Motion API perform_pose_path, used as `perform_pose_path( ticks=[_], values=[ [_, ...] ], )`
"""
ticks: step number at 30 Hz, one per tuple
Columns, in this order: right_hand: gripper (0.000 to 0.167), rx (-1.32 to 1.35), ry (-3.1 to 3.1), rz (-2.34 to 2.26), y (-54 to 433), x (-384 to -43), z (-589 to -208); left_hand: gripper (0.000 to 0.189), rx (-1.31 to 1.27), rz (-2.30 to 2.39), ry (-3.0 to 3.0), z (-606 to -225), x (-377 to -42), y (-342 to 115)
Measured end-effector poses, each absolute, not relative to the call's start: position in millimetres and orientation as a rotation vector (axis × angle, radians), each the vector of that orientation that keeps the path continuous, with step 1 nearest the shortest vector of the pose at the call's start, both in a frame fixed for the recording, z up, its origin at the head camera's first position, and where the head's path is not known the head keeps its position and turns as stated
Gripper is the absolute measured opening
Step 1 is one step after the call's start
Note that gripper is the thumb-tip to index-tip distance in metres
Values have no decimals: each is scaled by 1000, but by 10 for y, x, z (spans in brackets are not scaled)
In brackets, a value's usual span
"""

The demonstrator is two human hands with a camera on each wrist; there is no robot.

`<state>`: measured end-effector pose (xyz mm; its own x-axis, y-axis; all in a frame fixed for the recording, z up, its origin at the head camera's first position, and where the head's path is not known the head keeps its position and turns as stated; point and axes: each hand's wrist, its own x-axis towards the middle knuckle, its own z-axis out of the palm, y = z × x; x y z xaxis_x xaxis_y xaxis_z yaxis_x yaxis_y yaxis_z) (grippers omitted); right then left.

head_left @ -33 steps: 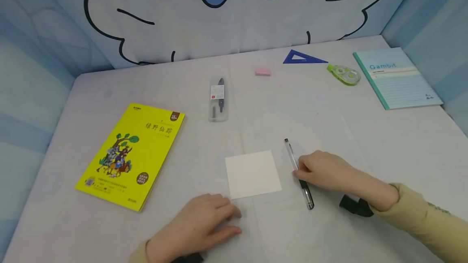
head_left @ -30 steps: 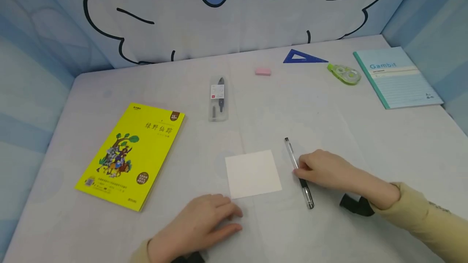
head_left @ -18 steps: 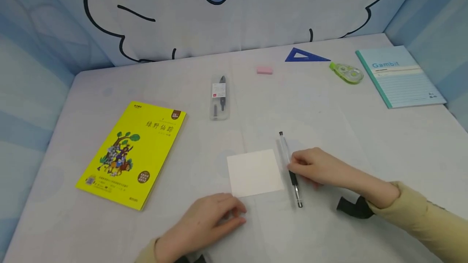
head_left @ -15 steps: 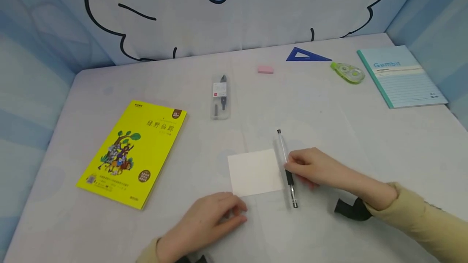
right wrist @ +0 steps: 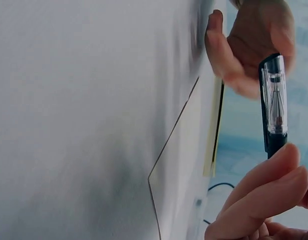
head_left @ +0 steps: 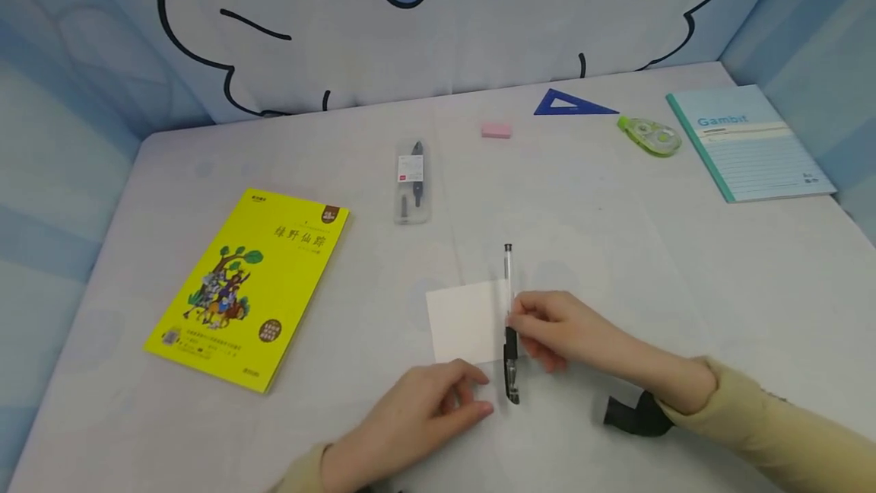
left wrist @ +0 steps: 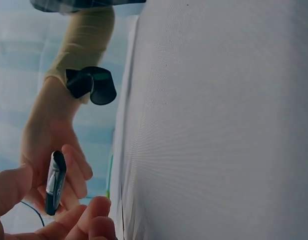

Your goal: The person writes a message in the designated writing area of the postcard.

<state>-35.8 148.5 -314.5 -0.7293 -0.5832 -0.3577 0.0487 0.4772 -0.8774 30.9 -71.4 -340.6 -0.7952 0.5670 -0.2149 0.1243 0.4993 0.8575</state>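
In the head view, my right hand [head_left: 564,333] pinches a capped gel pen [head_left: 511,360] with a clear barrel and black grip. The pen is raised over the right side of a small sheet of white paper [head_left: 465,326], its cap pointing toward the near edge. Just left of the cap is my left hand [head_left: 411,421], fingers relaxed and slightly bent, holding nothing. From the right wrist, the clear cap [right wrist: 276,102] shows the metal tip inside it. The left wrist view has the cap end of the pen [left wrist: 55,182] between my left thumb and fingers, apart from them.
A yellow book [head_left: 246,287] lies on the left of the white table. Toward the back are a boxed compass [head_left: 411,181], a pink eraser [head_left: 496,131], a blue set square [head_left: 575,107], a green correction tape [head_left: 650,137] and a light-blue notebook [head_left: 753,143].
My right hand has lifted the pen off the table and brought it left over the paper, turning it nearly straight. My left hand has moved right, toward the cap.
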Motion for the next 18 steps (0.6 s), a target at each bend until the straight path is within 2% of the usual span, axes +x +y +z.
perform_pose_path(
  ticks=[6,18],
  values=[
    [27,-443,2015,-1389,1446,-330,-3168,32,462,1371,2253,-3388,274,-625],
    [27,-344,1883,-1522,1403,-314,-3194,20,404,1449,2230,-3345,209,-605]
  ],
)
